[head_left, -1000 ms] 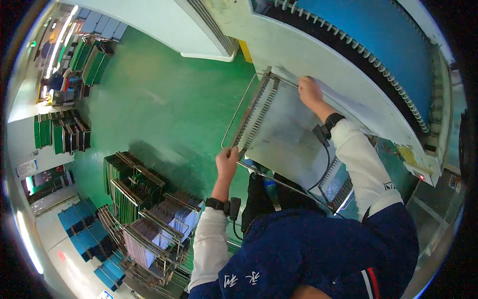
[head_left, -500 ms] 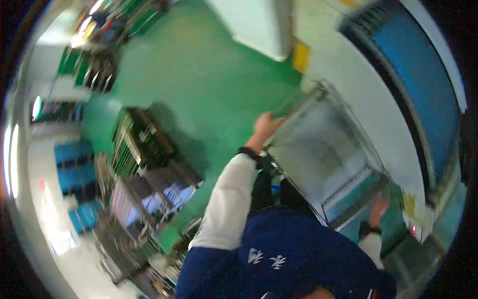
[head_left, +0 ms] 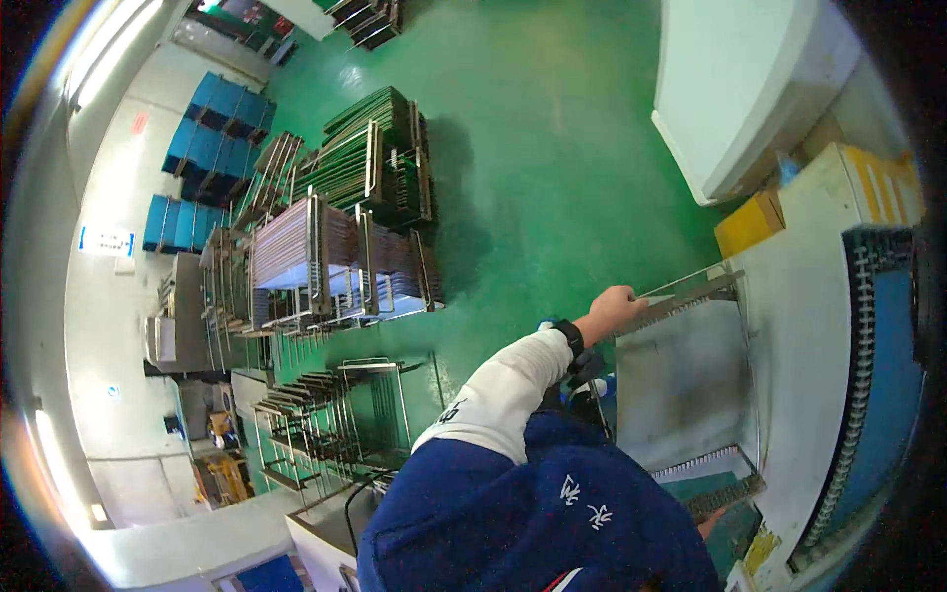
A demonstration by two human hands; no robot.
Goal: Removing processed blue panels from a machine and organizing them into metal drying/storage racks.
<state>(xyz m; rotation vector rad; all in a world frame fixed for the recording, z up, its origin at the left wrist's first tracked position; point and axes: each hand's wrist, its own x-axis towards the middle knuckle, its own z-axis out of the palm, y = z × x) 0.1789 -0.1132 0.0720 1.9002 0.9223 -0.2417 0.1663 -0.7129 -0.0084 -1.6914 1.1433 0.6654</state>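
Gripping metal rack (head_left: 692, 299): left fingers (head_left: 621, 298) | right hand (head_left: 709, 522) (mostly hidden): fingers, cannot tell

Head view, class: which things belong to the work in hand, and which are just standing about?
In hand:
slotted metal rack
left hand, gripping its upper bar
right hand, mostly hidden, near its lower end

Standing about:
green boards in racks
pale boards in racks
blue panels
yellow box

The glossy green floor (head_left: 572, 148) carries, toward its left edge, a metal rack of green panels (head_left: 335, 183); just beside it stands a rack of pale violet panels (head_left: 301, 245); slotted metal racks (head_left: 301, 403) occupy its lower-left corner; a dark rack (head_left: 370, 22) stands near its upper-left corner.
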